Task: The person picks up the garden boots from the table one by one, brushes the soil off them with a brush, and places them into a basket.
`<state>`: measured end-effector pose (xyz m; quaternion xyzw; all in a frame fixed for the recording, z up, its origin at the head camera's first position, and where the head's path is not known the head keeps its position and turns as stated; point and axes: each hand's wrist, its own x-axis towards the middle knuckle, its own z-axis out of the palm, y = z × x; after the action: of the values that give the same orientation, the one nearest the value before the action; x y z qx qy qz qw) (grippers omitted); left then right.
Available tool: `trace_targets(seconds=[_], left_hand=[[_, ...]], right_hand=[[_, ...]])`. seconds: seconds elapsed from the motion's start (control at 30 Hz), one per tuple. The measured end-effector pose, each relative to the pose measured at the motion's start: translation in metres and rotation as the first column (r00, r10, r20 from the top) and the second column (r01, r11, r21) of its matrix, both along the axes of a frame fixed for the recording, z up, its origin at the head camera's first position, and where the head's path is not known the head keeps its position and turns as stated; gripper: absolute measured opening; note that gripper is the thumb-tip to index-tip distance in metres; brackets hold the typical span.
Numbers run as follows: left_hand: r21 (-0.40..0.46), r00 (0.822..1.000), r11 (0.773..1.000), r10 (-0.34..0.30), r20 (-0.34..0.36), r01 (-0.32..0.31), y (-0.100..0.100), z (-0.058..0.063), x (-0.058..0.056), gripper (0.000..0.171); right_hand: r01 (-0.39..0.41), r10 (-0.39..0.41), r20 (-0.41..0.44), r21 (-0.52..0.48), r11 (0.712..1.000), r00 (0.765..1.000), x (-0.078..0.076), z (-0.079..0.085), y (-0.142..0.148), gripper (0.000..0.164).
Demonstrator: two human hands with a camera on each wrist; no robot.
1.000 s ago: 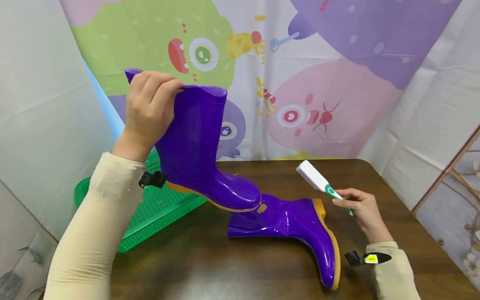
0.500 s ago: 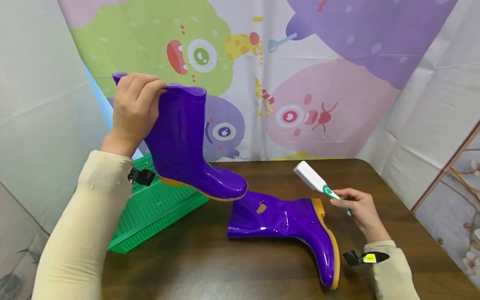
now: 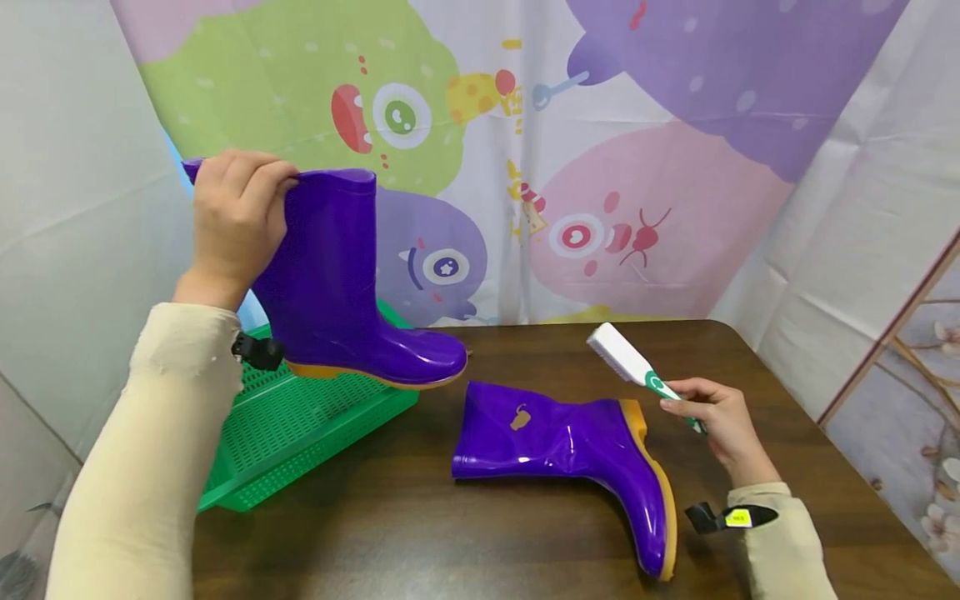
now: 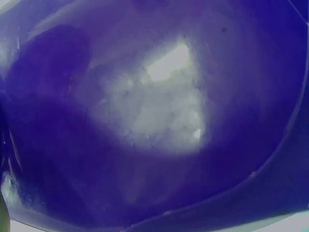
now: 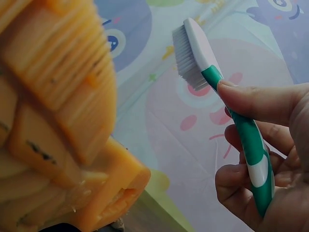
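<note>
My left hand (image 3: 238,218) grips the top rim of a purple rain boot (image 3: 330,267) with a yellow sole, holding it upright in the air over the green basket. In the left wrist view, the glossy purple boot surface (image 4: 154,116) fills nearly everything. A second purple rain boot (image 3: 555,433) lies on its side on the table, its toe toward me. Between thumb and fingers, my right hand (image 3: 720,417) holds a white and green scrub brush (image 3: 628,357), bristles to the left. The right wrist view shows the brush (image 5: 241,125) beside the lying boot's ridged yellow sole (image 5: 58,96).
A green perforated plastic basket (image 3: 322,450) stands at the left of the brown wooden table (image 3: 420,533), beneath the raised boot. Behind the table hangs a cartoon-printed curtain (image 3: 517,292). A brown-edged floral panel (image 3: 930,392) is at the right.
My left hand has carried the raised boot to the left and slightly up at the toe, away from the lying boot. My right hand and the brush have barely moved.
</note>
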<state>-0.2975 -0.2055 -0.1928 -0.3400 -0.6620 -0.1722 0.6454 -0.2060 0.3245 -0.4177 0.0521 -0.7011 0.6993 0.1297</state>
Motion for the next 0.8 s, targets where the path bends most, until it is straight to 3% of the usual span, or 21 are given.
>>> trace_targets(seconds=[0.8], left_hand=[[0.105,0.982,0.978,0.176,0.062,-0.182,-0.04,-0.027,0.002,0.014]], right_hand=[[-0.019,0.019,0.0,-0.003,1.0,1.0,0.0,0.0,0.001,0.03]])
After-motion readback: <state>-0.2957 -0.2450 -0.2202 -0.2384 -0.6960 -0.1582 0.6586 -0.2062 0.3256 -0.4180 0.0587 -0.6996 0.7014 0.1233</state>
